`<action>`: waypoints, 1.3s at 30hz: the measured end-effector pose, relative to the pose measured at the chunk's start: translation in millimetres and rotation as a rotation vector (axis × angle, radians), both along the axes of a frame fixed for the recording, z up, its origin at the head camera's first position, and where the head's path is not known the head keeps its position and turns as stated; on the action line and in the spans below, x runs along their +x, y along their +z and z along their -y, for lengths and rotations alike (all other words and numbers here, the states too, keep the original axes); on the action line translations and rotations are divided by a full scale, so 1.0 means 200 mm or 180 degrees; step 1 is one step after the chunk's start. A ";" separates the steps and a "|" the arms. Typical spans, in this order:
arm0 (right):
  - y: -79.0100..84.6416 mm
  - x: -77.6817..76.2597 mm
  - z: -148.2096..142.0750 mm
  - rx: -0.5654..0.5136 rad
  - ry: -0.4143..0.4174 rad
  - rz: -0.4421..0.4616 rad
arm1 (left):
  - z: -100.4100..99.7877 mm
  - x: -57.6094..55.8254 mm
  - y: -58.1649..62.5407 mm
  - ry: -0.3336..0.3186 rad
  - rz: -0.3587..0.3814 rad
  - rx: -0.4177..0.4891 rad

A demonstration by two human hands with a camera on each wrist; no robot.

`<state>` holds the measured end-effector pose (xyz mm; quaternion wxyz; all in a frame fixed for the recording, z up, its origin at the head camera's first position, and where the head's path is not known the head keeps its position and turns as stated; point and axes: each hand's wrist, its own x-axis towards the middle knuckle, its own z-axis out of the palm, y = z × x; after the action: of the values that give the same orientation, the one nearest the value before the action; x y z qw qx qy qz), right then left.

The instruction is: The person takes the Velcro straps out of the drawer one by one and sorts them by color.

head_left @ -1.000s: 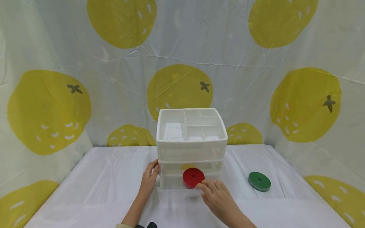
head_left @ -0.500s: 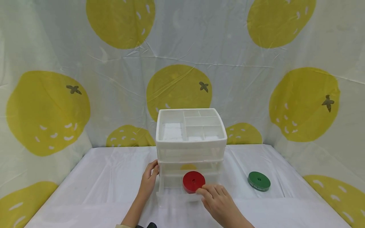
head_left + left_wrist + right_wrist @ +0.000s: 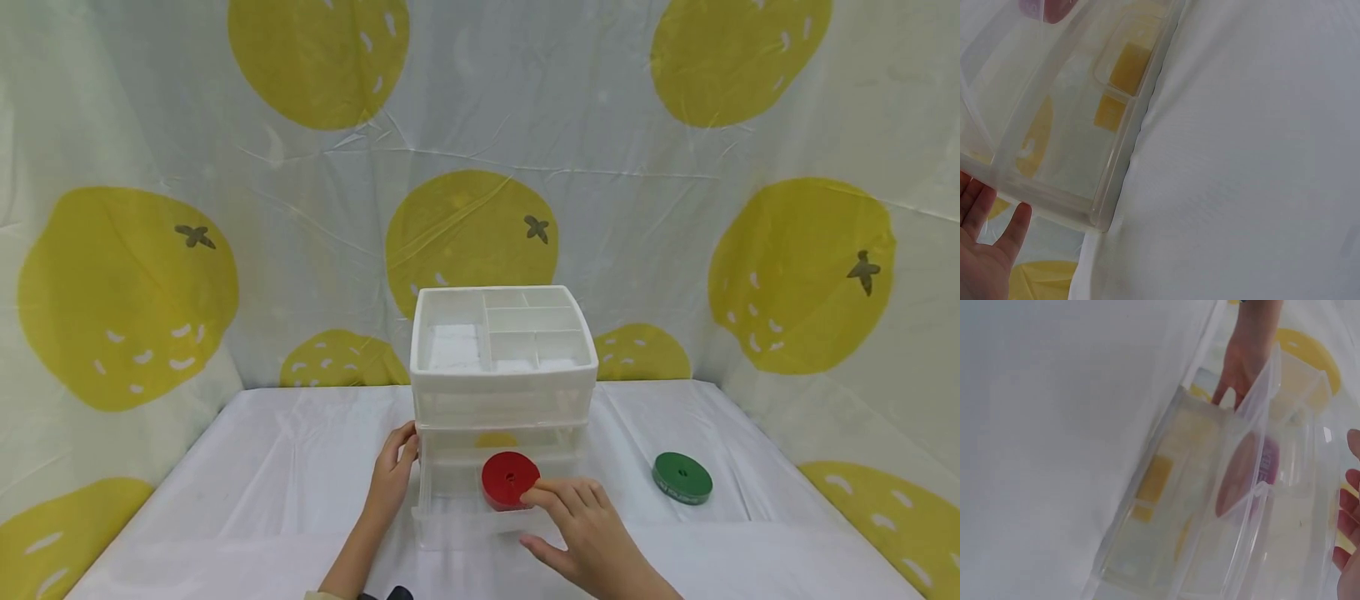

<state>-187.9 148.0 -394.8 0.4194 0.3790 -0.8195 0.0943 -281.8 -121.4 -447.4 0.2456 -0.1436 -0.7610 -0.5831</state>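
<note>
Left hand [image 3: 392,471] at the left side of the white drawer unit [image 3: 504,402]; from the left wrist view I read its thumb and fingers as extended and spread, tips at the unit's edge, gripping nothing. Right hand [image 3: 588,529] at the front right of the pulled-out lower drawer [image 3: 453,527]: thumb held apart below, fingers loosely extended, not closed around anything. In the head view its fingertips overlapped the near right edge of the red roll [image 3: 510,478]; I could not tell whether they touched it. The roll sat inside that clear drawer, near the front wall, and I made out lettering on its side from the right wrist. Green roll [image 3: 682,478] lay on the white tablecloth [image 3: 300,475], well to the right of the unit. Backdrop [image 3: 300,208]: pale fabric, yellow fruit print.
</note>
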 end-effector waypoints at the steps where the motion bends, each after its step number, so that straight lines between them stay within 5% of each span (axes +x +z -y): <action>1: 0.01 0.00 0.00 -0.0033 -0.0016 0.0013 | 0.00 0.00 0.00 -0.0004 0.0046 0.0026; 9: 0.06 -0.04 -0.02 -0.0188 -0.0072 0.0397 | 0.00 0.00 0.02 0.0036 0.0527 0.0041; 21: 0.14 -0.14 0.00 -0.0225 -0.0140 0.0745 | 0.01 0.01 0.02 -0.0007 0.0620 0.0077; 31: 0.18 -0.19 0.00 -0.0208 -0.0180 0.1735 | -0.04 0.12 0.17 -0.0006 0.0714 0.0074; 39: 0.22 -0.22 0.00 -0.0018 -0.0189 0.2524 | -0.04 0.12 0.18 0.0036 0.0649 0.0018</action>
<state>-231.1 148.2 -350.8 0.0740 0.2881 -0.9282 0.2234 -257.9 -113.4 -410.9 0.1707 -0.0785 -0.7812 -0.5953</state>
